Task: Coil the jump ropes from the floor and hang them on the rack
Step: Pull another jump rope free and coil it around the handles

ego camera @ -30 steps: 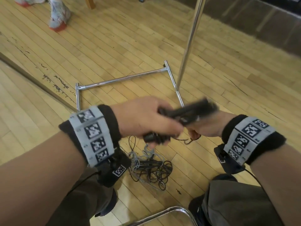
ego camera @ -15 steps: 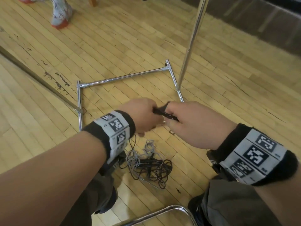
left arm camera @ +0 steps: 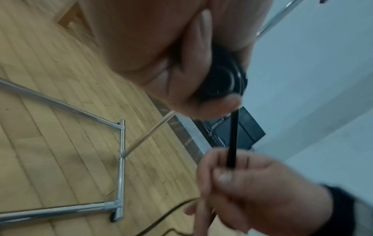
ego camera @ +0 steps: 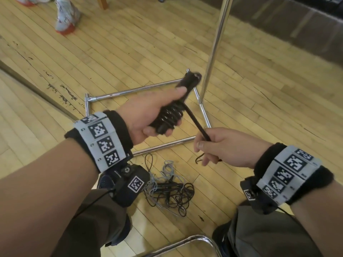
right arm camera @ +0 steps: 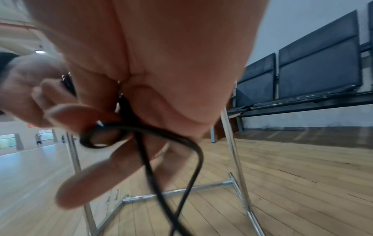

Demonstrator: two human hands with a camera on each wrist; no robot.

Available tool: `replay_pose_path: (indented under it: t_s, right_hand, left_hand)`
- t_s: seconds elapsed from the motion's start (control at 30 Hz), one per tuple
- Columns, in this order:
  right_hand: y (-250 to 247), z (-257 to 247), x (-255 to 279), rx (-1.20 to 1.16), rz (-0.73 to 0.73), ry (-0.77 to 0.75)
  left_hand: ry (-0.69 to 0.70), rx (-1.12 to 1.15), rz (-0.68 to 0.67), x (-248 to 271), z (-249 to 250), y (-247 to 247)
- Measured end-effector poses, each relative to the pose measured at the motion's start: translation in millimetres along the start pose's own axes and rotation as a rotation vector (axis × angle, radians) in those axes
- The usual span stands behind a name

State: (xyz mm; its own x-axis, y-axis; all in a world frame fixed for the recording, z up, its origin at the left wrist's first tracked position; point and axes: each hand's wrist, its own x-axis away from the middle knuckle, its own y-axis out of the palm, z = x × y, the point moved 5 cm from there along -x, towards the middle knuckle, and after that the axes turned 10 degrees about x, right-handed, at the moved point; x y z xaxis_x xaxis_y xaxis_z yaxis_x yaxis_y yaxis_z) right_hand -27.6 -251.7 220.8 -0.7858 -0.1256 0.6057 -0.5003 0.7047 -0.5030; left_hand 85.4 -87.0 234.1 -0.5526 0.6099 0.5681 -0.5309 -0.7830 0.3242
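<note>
My left hand (ego camera: pixel 157 115) grips the black jump rope handles (ego camera: pixel 187 84), with several turns of black cord (ego camera: pixel 171 115) wound round them. A short taut length of that cord (ego camera: pixel 196 125) runs down to my right hand (ego camera: pixel 207 143), which pinches it between thumb and fingers. In the right wrist view a loose loop of the cord (right arm camera: pixel 145 132) hangs below the fingers. In the left wrist view the handle end (left arm camera: pixel 224 79) shows inside my fist, and the cord (left arm camera: pixel 232 140) drops to the right hand (left arm camera: pixel 232 175). The chrome rack's upright pole (ego camera: pixel 215 43) rises just behind the handles.
A tangle of black and grey jump ropes (ego camera: pixel 170 190) lies on the wooden floor between my knees. The rack's chrome base frame (ego camera: pixel 133 91) sits ahead. A chrome tube (ego camera: pixel 185 243) curves at the bottom. Another person's shoe (ego camera: pixel 66 17) is at the far left. Dark benches (right arm camera: pixel 302 76) line the wall.
My hands were together winding the cord; now they have drawn apart, the left holding the handles up and the right pulling the cord taut toward me.
</note>
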Motion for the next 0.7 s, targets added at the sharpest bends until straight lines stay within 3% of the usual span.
replay_pose_path:
  t_s: [0.07,0.17,0.27,0.37,0.47,0.6,0.7]
  right_hand:
    - [-3.9,11.3,-3.9,0.081,0.014,0.053]
    - [0.5,37.9,-5.8,0.402,-0.082,0.226]
    - [4.1,47.8,-7.0,0.518,-0.134,0.304]
    - [-16.2,22.3,-9.7,0.408,0.040,0.199]
    - [-33.6,-22.2,-8.4,0.200,0.269,-0.041]
    - [-19.7,-41.8,-15.5,-0.200,0.230,-0.199]
    - [-10.7,-43.6,-15.5,-0.223,0.175,-0.208]
  left_hand:
    - [0.112,0.157,0.091,1.1,15.1,-13.1]
    - [0.250,0.362,0.204,9.3,38.5,-39.9]
    - [0.301,0.167,0.340,17.3,44.1,-53.1]
    - [0.220,-0.249,0.275,14.9,24.0,-34.7]
    - [0.118,-0.381,0.129,12.9,1.9,-16.2]
    - [0.123,-0.397,0.048,15.6,-1.6,-7.1]
    - [0.169,-0.309,0.041,16.8,3.9,-9.7]
